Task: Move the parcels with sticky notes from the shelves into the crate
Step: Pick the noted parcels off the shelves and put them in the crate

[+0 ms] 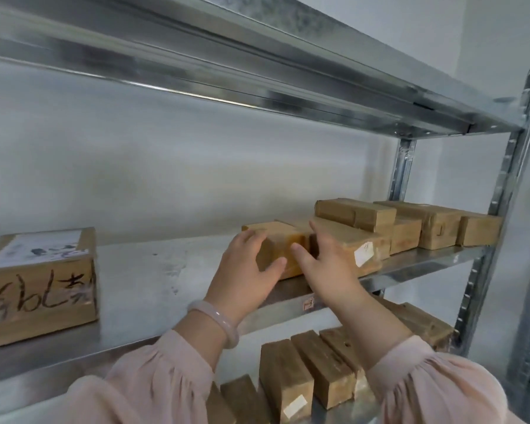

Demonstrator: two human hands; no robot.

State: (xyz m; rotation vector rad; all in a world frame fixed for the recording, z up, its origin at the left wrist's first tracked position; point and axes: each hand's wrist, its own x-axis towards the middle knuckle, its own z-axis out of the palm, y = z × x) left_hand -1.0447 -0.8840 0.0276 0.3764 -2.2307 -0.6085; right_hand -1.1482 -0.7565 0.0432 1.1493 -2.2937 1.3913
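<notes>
A small brown parcel (283, 237) sits on the middle metal shelf (153, 270). My left hand (248, 270) clasps its left side, fingers over the top and thumb on the front. My right hand (322, 264) presses its right side, fingers slipped between it and the neighbouring long parcel (346, 238). That long parcel carries a pale sticky note (363, 254) on its front end. No note shows on the small parcel, which my hands partly cover. The crate is out of view.
More brown parcels (435, 224) are stacked at the shelf's right end. A large box (40, 298) with handwriting stands at the left. On the lower shelf stand several parcels, one (285, 381) with a note. The upper shelf beam (257, 87) hangs overhead; an upright post (499, 224) is at right.
</notes>
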